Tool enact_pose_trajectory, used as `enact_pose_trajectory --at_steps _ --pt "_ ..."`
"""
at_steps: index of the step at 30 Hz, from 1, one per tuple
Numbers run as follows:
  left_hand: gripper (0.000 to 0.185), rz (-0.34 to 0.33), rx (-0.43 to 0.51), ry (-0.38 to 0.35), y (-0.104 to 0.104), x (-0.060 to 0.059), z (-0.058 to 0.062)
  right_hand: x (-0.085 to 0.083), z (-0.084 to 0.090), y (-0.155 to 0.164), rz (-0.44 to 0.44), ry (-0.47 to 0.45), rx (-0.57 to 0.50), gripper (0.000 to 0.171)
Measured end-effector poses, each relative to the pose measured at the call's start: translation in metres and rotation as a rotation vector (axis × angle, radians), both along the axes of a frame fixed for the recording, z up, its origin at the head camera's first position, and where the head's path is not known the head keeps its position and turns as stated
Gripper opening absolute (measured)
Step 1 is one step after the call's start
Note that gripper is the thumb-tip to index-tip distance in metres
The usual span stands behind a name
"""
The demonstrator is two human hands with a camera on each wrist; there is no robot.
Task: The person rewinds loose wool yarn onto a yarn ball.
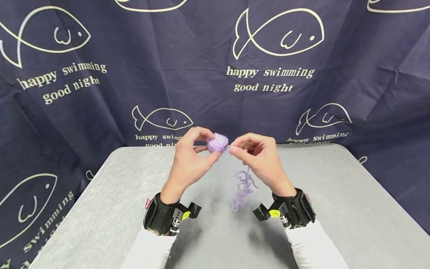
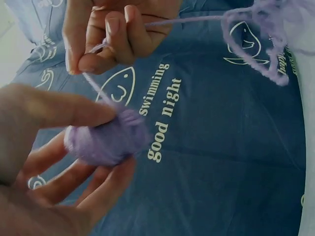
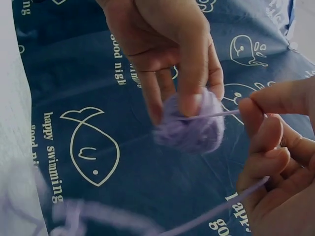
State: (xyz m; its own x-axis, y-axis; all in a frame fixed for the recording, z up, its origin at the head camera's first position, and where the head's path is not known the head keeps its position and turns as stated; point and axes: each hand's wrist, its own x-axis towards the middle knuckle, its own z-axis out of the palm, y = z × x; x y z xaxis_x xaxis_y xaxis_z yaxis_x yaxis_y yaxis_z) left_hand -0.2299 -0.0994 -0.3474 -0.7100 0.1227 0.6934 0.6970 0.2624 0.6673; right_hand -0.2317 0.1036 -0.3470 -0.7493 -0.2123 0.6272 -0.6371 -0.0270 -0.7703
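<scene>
A small ball of lilac yarn [image 1: 218, 143] is held between the thumb and fingers of my left hand [image 1: 191, 158], above the far part of the table. Just to its right, my right hand [image 1: 263, 155] pinches the yarn strand [image 3: 231, 113] between thumb and forefinger, its other fingers curled in. A short stretch of strand runs straight from the ball to that pinch in both wrist views. Below the right hand, the strand leaves the curled fingers and hangs down into a loose, tangled length of yarn [image 1: 243, 188].
A grey table [image 1: 134, 194] with rounded far corners lies under both hands. Behind it hangs a dark blue cloth [image 1: 208, 71] printed with white fish and lettering. Each wrist wears a black strap [image 1: 161, 215] with a small camera mount.
</scene>
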Motion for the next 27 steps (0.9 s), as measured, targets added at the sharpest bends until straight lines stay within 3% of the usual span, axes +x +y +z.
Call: enact_pose_trajectory --at_steps 8,14,20,23,27 --pt "0.037 -0.256 -0.201 -0.112 -0.005 0.002 0.0 -0.003 0.002 0.005 -0.044 -0.017 -0.133 0.009" --pt "0.038 -0.426 -0.223 -0.138 -0.006 0.005 0.003 -0.006 0.002 0.007 -0.065 -0.052 -0.208 0.009" --pt "0.038 -0.604 -0.111 -0.18 -0.006 0.009 0.007 -0.009 0.0 0.007 -0.047 -0.087 -0.221 0.009" --pt "0.039 -0.644 -0.015 -0.182 -0.006 0.01 0.008 -0.01 -0.001 0.006 -0.031 -0.108 -0.195 0.008" --pt "0.042 -0.665 0.138 -0.132 -0.004 0.01 0.009 -0.011 -0.004 0.005 0.018 -0.154 -0.132 0.005"
